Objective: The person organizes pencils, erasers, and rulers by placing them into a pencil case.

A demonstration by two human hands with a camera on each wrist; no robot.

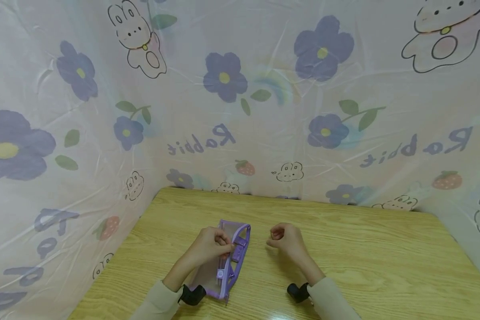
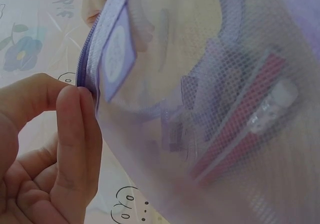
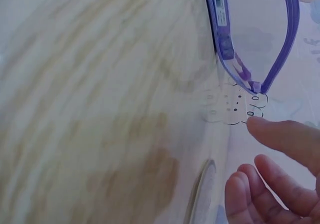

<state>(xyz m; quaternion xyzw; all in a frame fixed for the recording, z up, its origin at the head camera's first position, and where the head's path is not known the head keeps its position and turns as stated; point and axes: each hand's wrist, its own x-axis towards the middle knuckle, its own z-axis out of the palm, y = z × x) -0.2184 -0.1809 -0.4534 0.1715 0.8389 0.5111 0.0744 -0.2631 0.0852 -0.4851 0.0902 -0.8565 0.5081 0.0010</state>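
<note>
A purple-trimmed, see-through mesh pencil case (image 1: 206, 278) stands tilted on the table, its zipped mouth parted. My left hand (image 1: 208, 244) pinches the zipper edge (image 2: 88, 67) between thumb and fingertips. Through the mesh, the left wrist view shows a red stick-shaped item (image 2: 240, 116), a white-capped item (image 2: 285, 94) and purple pieces. A purple piece with a barcode label (image 3: 220, 7) appears inside the case in the right wrist view. To the right of the case, my right hand (image 1: 287, 242) hovers apart from it, fingers loosely bent with nothing visible between them.
The case rests on a wood-grain table (image 1: 364, 258). A printed sheet (image 1: 264, 146) with rabbits and purple flowers hangs behind and at both sides. Black cameras sit on the left wrist (image 1: 193, 294) and right wrist (image 1: 298, 292).
</note>
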